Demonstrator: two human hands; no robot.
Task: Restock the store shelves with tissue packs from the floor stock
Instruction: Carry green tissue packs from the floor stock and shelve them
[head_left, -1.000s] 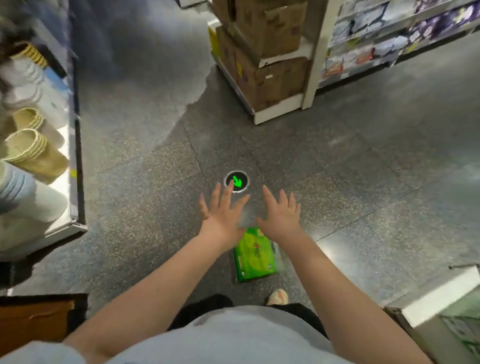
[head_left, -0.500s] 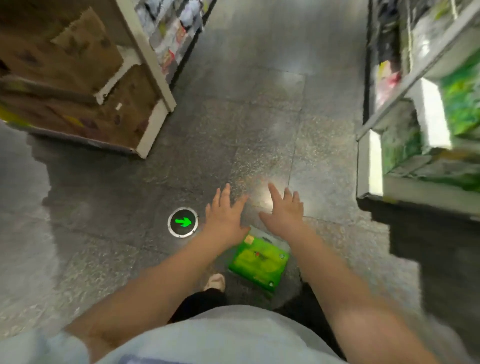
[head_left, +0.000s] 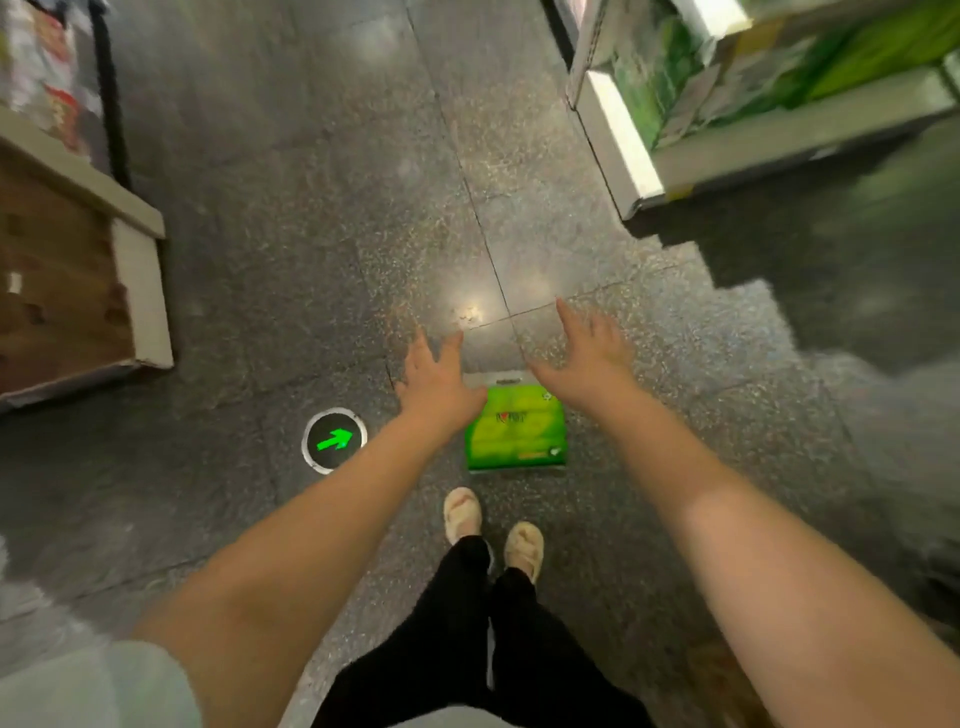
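A green tissue pack (head_left: 517, 434) lies flat on the dark speckled floor just ahead of my feet. My left hand (head_left: 436, 379) hovers over the pack's left far corner with fingers spread and straight, holding nothing. My right hand (head_left: 589, 358) is stretched out above the pack's right far corner, fingers also straight and empty. Whether either palm touches the pack I cannot tell. At the upper right stands a white shelf unit (head_left: 623, 145) with green tissue packs (head_left: 857, 57) on its low tiers.
A round floor marker with a green arrow (head_left: 335, 440) sits left of the pack. A low shelf holding brown cardboard boxes (head_left: 57, 280) is at the left. My two light slippers (head_left: 493, 530) stand behind the pack. Open floor stretches ahead between the shelves.
The view has swung right, bringing the shelf with green packs into sight at the upper right. Both hands stay open above the pack and have spread a little wider apart.
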